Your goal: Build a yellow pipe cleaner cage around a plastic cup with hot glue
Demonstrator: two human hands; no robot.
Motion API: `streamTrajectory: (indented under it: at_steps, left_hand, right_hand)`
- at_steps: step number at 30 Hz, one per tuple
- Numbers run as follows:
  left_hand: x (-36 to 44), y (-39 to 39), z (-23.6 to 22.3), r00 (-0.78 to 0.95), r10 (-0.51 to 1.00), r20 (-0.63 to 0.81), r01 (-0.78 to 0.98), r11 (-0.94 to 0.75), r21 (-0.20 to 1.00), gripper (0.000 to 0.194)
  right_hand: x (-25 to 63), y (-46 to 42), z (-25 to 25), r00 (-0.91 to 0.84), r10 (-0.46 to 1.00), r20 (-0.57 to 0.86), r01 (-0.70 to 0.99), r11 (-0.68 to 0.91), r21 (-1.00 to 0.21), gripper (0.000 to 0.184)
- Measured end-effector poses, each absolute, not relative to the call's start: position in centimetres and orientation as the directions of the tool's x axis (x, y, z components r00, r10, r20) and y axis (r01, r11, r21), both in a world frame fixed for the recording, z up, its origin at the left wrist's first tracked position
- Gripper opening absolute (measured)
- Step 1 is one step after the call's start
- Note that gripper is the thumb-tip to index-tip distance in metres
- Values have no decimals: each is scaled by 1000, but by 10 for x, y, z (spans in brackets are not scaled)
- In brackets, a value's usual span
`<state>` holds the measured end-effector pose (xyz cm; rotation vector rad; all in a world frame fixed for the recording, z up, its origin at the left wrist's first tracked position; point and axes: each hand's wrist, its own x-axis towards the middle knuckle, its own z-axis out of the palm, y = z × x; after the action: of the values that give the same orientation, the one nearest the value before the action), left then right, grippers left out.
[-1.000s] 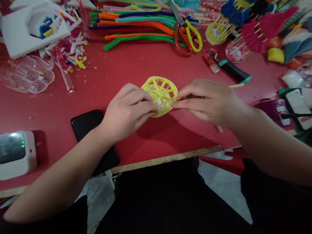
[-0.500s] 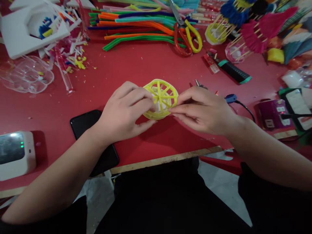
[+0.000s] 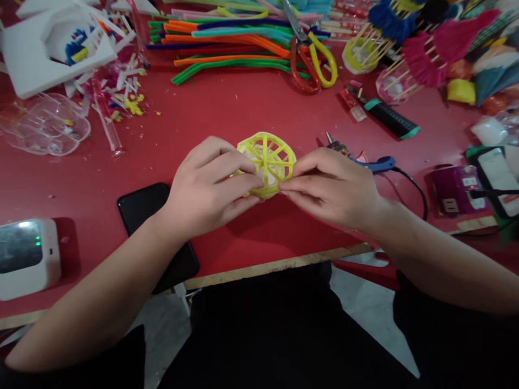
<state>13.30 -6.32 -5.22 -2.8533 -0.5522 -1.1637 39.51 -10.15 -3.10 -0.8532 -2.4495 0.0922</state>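
Note:
Between my hands is a yellow wheel-shaped craft frame (image 3: 265,156), round with spokes meeting at its middle, over a pale base. My left hand (image 3: 217,186) grips its left and lower-left rim with bent fingers. My right hand (image 3: 330,186) pinches at its lower-right rim with fingertips pressed together. Whether something small sits between those right fingertips is hidden. Just beyond the right hand lies a blue-handled tool with a metal tip and a black cord, which looks like a hot glue gun (image 3: 381,164). A black phone (image 3: 144,202) lies under my left forearm.
Pipe cleaners (image 3: 231,40) and scissors (image 3: 310,59) lie at the back. A utility knife (image 3: 391,119) and crafts with sticks and pink crepe (image 3: 430,56) are at right. White foam (image 3: 24,59), scraps and a clear tray (image 3: 48,127) are at left, a white device (image 3: 48,259) nearer.
My right hand has shifted slightly down and left along the rim, uncovering the corded blue tool behind it. The left fingers opened a little, then closed back on the rim. The frame turned slightly.

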Motion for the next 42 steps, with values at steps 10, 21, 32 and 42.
streamTrajectory:
  at_steps: [10,21,32,42]
  left_hand:
    - [135,-68,-54,686,324,652,303,-941,149,4]
    - [139,-65,-53,651,296,698,277,-950,144,9]
    - [139,-66,-54,658,319,682,303,-941,148,8]
    - [138,-66,-52,660,313,683,284,-946,159,7]
  right_hand:
    - [387,-104,-23,-685,616,388,559,787,-261,16]
    - [412,-90,-10,-716,616,329,597,784,-168,19]
    - [407,-74,-12,-749,592,298,577,804,-146,33]
    - [410,-77,-14,-717,648,258,584,760,-284,34]
